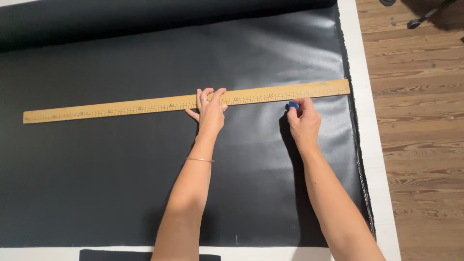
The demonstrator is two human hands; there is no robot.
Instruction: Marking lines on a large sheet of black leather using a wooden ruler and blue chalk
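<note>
While both forearms reached up from the bottom edge of the view, a dark strip [145, 254] lay just below them on the white table [382, 203], which showed as a pale band along the near edge and the right side. Over nearly all of that table spread a sheet of black, slightly glossy fabric [96, 183], its right edge frayed and running alongside the bare white margin. A thin bracelet [199, 159] circled the left wrist.

Farther up, the left hand [210, 112] lay flat with its fingers spread across a long wooden ruler [186, 101], pressing it down onto the fabric near the ruler's middle; it clasped nothing, only bore down, and a ring showed on one finger. The right hand [302, 121] sat just beside and below the ruler's lower edge, its fingertips pinched shut around a small blue piece of chalk [293, 105], whose tip touched the fabric right at the ruler's edge. The ruler itself ran almost the whole width of the cloth, tilted slightly so that its right end sat higher, reaching the frayed border.

Beyond the ruler the fabric carried on to a thick dark roll [159, 19] lying across the far side of the table. To the right of the table was a wooden plank floor [420, 121], with part of a wheeled chair base [420, 20] at the top corner.
</note>
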